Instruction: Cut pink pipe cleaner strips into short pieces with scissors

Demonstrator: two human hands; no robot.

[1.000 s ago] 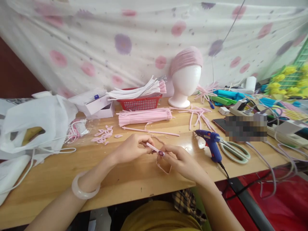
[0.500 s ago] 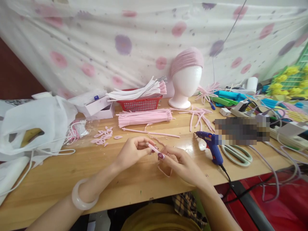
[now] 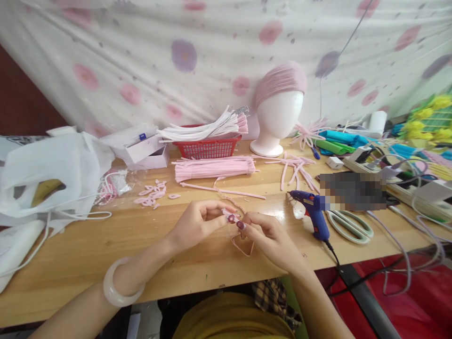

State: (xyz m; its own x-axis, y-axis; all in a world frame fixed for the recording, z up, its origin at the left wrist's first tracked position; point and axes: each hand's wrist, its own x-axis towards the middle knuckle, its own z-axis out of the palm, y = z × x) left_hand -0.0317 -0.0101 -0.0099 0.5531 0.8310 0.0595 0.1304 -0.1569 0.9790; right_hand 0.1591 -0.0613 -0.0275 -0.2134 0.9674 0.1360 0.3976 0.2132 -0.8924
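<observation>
My left hand point(image 3: 197, 221) and my right hand point(image 3: 270, 238) meet over the middle of the wooden table point(image 3: 106, 254). Both pinch one thin pink pipe cleaner point(image 3: 243, 246), whose bent loop hangs below my right fingers. My thumbs touch tip to tip on it. A pale bangle point(image 3: 118, 287) rings my left wrist. A blue glue gun point(image 3: 312, 212) stands just right of my right hand.
A bundle of pink pipe cleaners point(image 3: 213, 168) lies behind my hands, with a red basket point(image 3: 208, 147) of white ones further back. A foam head point(image 3: 278, 115) wears a pink band. Small pink loops point(image 3: 153, 195), green scissors point(image 3: 349, 226), white bags point(image 3: 45, 174) and cables lie around.
My fingers have closed together on the pipe cleaner, so the straight end between my hands is now covered. The view has tilted down slightly.
</observation>
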